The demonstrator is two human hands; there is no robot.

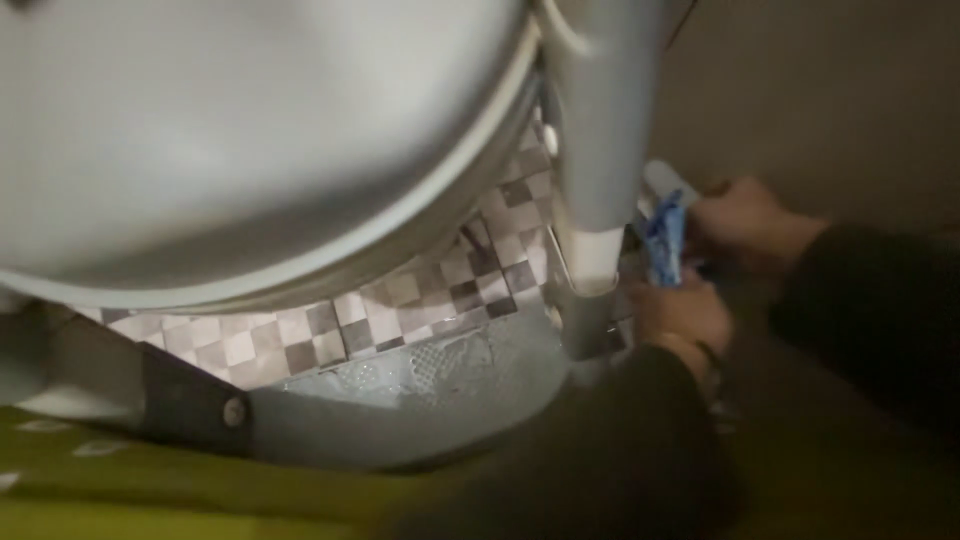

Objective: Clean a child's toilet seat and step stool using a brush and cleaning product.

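Blue packet [665, 240], thin and crinkled, which we judge light, soft and somewhat slippery; best gripped at its upper and lower ends. It stands upright between our two hands, just right of the grey post [600, 150]. The right hand [745, 225] closes its fingers on the top end; the left hand [685, 315] appears curled at the bottom end, though blur keeps us from telling whether it grips. Dark sleeves cover both forearms. Leftward we see a large, smooth, rounded grey basin [250, 140], a chequered tile backing [400, 310] in beige and brown, and a yellow-green floor [120, 480].
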